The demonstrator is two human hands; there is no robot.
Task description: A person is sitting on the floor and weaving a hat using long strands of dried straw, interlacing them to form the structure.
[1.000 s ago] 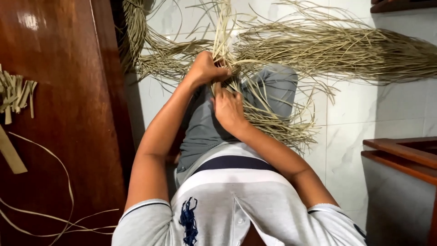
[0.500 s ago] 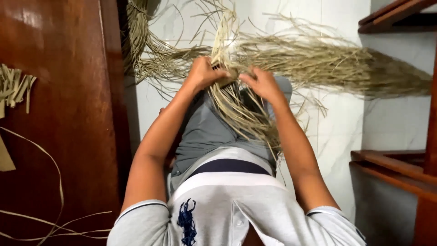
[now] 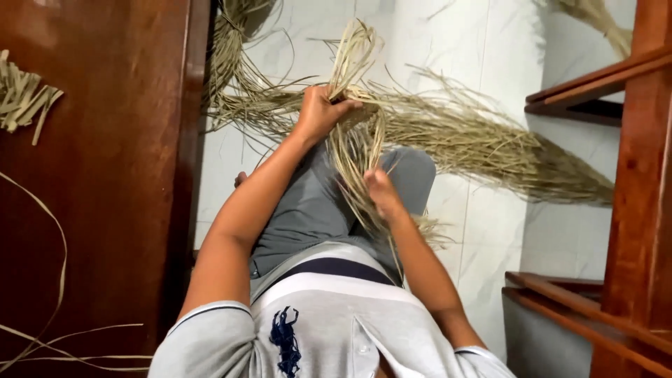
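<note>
Over the lap, above the white tiled floor, the left hand is fisted around a bunch of dried grass strands, anchoring it while the right hand, apparently pinched closed, draws strands down taut.

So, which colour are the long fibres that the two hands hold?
Pale straw-tan, with a faint green tint; the head view shows the fibres best.
</note>
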